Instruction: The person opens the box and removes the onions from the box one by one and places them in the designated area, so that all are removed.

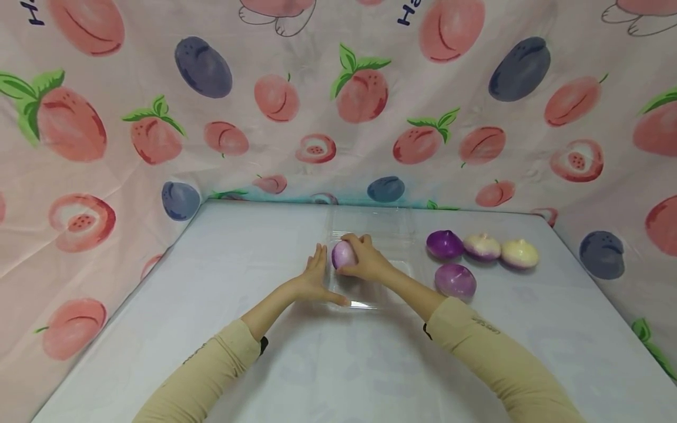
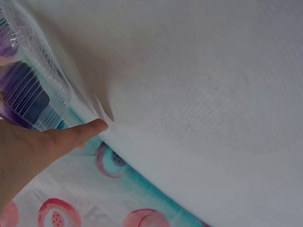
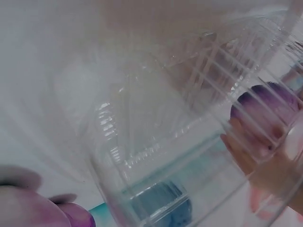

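My right hand (image 1: 370,262) grips a purple-and-white onion (image 1: 343,255) from its right side, fingers curled over it. The onion is within the left part of a clear plastic box (image 1: 365,305), whose clear lid (image 1: 370,219) lies folded back behind it. Whether the onion touches the box floor cannot be told. My left hand (image 1: 312,284) rests along the box's left side and near corner, fingers straight and thumb spread. In the right wrist view, the onion (image 3: 265,111) shows through the ribbed plastic. The left wrist view catches a straight finger (image 2: 75,137) beside the box wall.
Right of the box lie a dark purple onion (image 1: 444,245), a white-and-purple onion (image 1: 482,247) and a pale yellow onion (image 1: 520,254). A light purple onion (image 1: 455,282) sits nearer me. A fruit-print cloth (image 1: 317,117) hangs behind the white table (image 1: 328,376).
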